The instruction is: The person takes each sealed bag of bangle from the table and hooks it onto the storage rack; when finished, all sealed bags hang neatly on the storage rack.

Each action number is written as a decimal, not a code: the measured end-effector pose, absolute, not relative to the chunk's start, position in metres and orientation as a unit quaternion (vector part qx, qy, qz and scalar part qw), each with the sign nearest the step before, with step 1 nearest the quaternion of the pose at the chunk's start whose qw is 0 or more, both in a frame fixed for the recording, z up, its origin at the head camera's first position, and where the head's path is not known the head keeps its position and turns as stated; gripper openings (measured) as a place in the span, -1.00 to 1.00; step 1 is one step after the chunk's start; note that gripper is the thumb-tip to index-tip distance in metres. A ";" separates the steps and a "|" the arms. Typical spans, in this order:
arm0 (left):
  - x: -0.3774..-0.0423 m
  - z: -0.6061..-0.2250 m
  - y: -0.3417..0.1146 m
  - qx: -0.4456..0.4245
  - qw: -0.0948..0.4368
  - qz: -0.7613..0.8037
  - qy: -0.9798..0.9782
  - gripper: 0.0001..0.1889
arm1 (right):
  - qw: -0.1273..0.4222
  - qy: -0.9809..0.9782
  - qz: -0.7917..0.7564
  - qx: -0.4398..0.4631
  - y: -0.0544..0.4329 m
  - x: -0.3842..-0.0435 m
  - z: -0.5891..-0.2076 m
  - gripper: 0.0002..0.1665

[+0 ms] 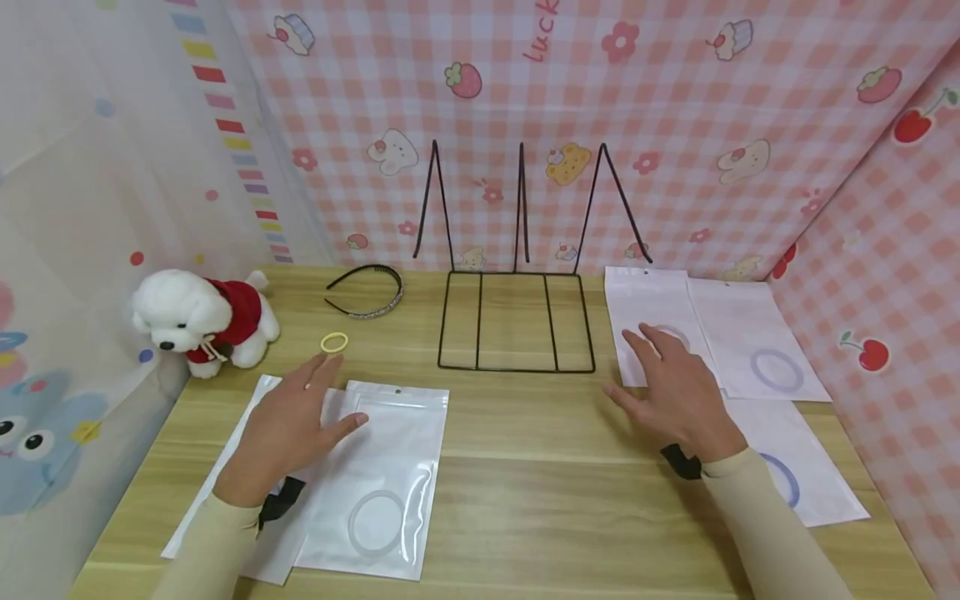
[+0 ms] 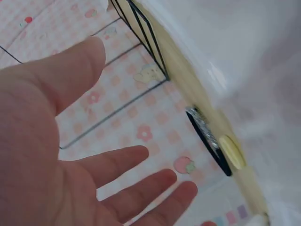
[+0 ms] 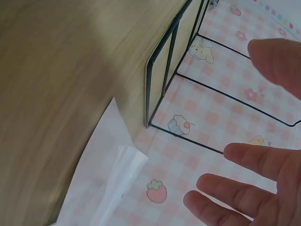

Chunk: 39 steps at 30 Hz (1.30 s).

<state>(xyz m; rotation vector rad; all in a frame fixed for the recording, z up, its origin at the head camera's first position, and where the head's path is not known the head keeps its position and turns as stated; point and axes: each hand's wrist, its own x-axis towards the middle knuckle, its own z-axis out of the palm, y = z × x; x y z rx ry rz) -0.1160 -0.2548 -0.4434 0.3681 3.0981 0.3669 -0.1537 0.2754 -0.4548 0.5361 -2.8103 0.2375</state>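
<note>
My left hand point(image 1: 288, 425) hovers over white zip pouches at the left, fingers spread and holding nothing. Beneath it lies a white pouch point(image 1: 408, 442) with a pale ring printed on it, overlapping others. A yellow ring point(image 1: 334, 342) lies just beyond the left fingertips, and a black headband point(image 1: 382, 311) with a sparkly band sits behind it. At the right, my right hand point(image 1: 678, 392) is held out above the edge of more white pouches point(image 1: 652, 287), its fingers apart with nothing between them. Between the hands, farther back, stands a black wire rack point(image 1: 517, 370) with three tall hooks.
A white plush dog point(image 1: 180, 308) in a red outfit sits at the back left of the wooden table point(image 1: 517, 483). Pink checked cloth point(image 1: 495, 108) hangs behind and at the right. Pouches with purple rings point(image 1: 817, 475) lie along the right side.
</note>
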 end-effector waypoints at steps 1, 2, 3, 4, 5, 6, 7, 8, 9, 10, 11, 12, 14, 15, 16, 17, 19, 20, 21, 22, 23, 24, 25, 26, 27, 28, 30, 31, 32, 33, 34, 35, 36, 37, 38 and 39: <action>-0.115 -0.443 -0.258 0.116 0.001 0.127 0.985 0.01 | 0.135 -0.970 0.087 0.184 0.274 -0.156 -0.455 0.00; -0.115 -0.444 -0.260 0.115 0.003 0.137 0.984 -0.01 | 0.134 -0.970 0.093 0.183 0.272 -0.158 -0.456 -0.02; -0.114 -0.444 -0.263 0.115 0.004 0.143 0.983 -0.02 | 0.130 -0.970 0.099 0.181 0.271 -0.160 -0.456 -0.05; -0.114 -0.446 -0.266 0.115 0.005 0.147 0.982 -0.04 | 0.124 -0.970 0.105 0.179 0.270 -0.162 -0.457 -0.07; -0.114 -0.448 -0.270 0.116 0.005 0.153 0.981 -0.05 | 0.118 -0.971 0.112 0.177 0.268 -0.164 -0.457 -0.10; -0.114 -0.450 -0.273 0.116 0.007 0.158 0.981 -0.06 | 0.110 -0.971 0.119 0.175 0.267 -0.166 -0.458 -0.12; -0.115 -0.452 -0.277 0.114 0.010 0.162 0.980 -0.06 | 0.103 -0.971 0.126 0.174 0.266 -0.168 -0.459 -0.13; -0.115 -0.454 -0.281 0.113 0.010 0.168 0.979 -0.08 | 0.099 -0.970 0.134 0.175 0.265 -0.171 -0.461 -0.14; -0.115 -0.455 -0.285 0.113 0.009 0.172 0.979 -0.09 | 0.089 -0.970 0.144 0.174 0.264 -0.174 -0.462 -0.13; -0.115 -0.456 -0.289 0.111 0.009 0.177 0.978 -0.09 | 0.079 -0.970 0.154 0.172 0.263 -0.177 -0.463 -0.13; -0.116 -0.457 -0.293 0.109 0.009 0.183 0.977 -0.10 | 0.072 -0.969 0.164 0.172 0.262 -0.180 -0.464 -0.13; -0.116 -0.457 -0.296 0.105 0.012 0.189 0.976 -0.11 | 0.066 -0.968 0.174 0.171 0.261 -0.183 -0.466 -0.13; -0.116 -0.457 -0.302 0.097 0.016 0.201 0.975 -0.12 | 0.057 -0.964 0.197 0.169 0.260 -0.189 -0.469 -0.12; -0.116 -0.457 -0.305 0.091 0.022 0.205 0.974 -0.11 | 0.049 -0.963 0.208 0.166 0.258 -0.192 -0.470 -0.12; -0.117 -0.457 -0.308 0.083 0.028 0.209 0.974 -0.10 | 0.047 -0.961 0.217 0.166 0.258 -0.195 -0.472 -0.13; -0.117 -0.458 -0.311 0.075 0.034 0.212 0.974 -0.10 | 0.045 -0.959 0.226 0.166 0.257 -0.198 -0.473 -0.14; -0.117 -0.458 -0.316 0.056 0.048 0.215 0.974 -0.08 | 0.035 -0.955 0.247 0.162 0.255 -0.204 -0.477 -0.15; -0.117 -0.459 -0.318 0.046 0.053 0.218 0.973 -0.08 | 0.030 -0.953 0.256 0.159 0.253 -0.207 -0.479 -0.16; -0.117 -0.460 -0.321 0.037 0.060 0.218 0.973 -0.07 | 0.023 -0.951 0.266 0.155 0.252 -0.209 -0.480 -0.16; -0.117 -0.461 -0.323 0.028 0.064 0.218 0.973 -0.06 | 0.016 -0.949 0.275 0.151 0.251 -0.211 -0.481 -0.16; -0.118 -0.462 -0.324 0.021 0.066 0.220 0.973 -0.07 | 0.008 -0.948 0.282 0.145 0.250 -0.213 -0.482 -0.15; -0.118 -0.463 -0.326 0.013 0.069 0.222 0.973 -0.07 | 0.001 -0.947 0.289 0.140 0.248 -0.214 -0.483 -0.14; -0.118 -0.464 -0.327 0.009 0.070 0.222 0.972 -0.08 | -0.005 -0.946 0.294 0.136 0.247 -0.215 -0.483 -0.13; -0.118 -0.465 -0.329 0.005 0.070 0.223 0.972 -0.08 | -0.010 -0.946 0.297 0.133 0.246 -0.216 -0.484 -0.12; -0.118 -0.467 -0.331 0.002 0.070 0.223 0.972 -0.09 | -0.015 -0.945 0.300 0.130 0.245 -0.217 -0.484 -0.11; -0.118 -0.468 -0.332 0.000 0.068 0.224 0.972 -0.10 | -0.020 -0.944 0.304 0.128 0.244 -0.217 -0.485 -0.10; -0.119 -0.470 -0.336 -0.006 0.068 0.229 0.971 -0.10 | -0.025 -0.942 0.310 0.125 0.243 -0.219 -0.486 -0.08; -0.119 -0.471 -0.338 -0.010 0.068 0.232 0.970 -0.09 | -0.027 -0.942 0.312 0.123 0.243 -0.220 -0.487 -0.08; -0.120 -0.472 -0.340 -0.014 0.068 0.235 0.970 -0.08 | -0.029 -0.941 0.314 0.121 0.243 -0.221 -0.488 -0.07; -0.120 -0.473 -0.342 -0.020 0.068 0.239 0.968 -0.06 | -0.033 -0.941 0.315 0.120 0.243 -0.222 -0.489 -0.07; -0.120 -0.474 -0.343 -0.026 0.068 0.244 0.967 -0.05 | -0.036 -0.941 0.315 0.120 0.243 -0.223 -0.489 -0.07; -0.121 -0.475 -0.345 -0.032 0.068 0.249 0.966 -0.03 | -0.039 -0.942 0.312 0.120 0.243 -0.223 -0.490 -0.06; -0.121 -0.476 -0.346 -0.036 0.067 0.253 0.965 -0.02 | -0.043 -0.942 0.310 0.119 0.243 -0.224 -0.491 -0.06; -0.122 -0.477 -0.347 -0.037 0.066 0.258 0.963 -0.02 | -0.047 -0.943 0.309 0.118 0.244 -0.225 -0.492 -0.05; -0.122 -0.478 -0.349 -0.037 0.064 0.263 0.962 -0.02 | -0.051 -0.943 0.307 0.119 0.244 -0.226 -0.493 -0.04; -0.122 -0.479 -0.350 -0.038 0.065 0.269 0.960 -0.01 | -0.055 -0.943 0.307 0.120 0.245 -0.226 -0.493 -0.04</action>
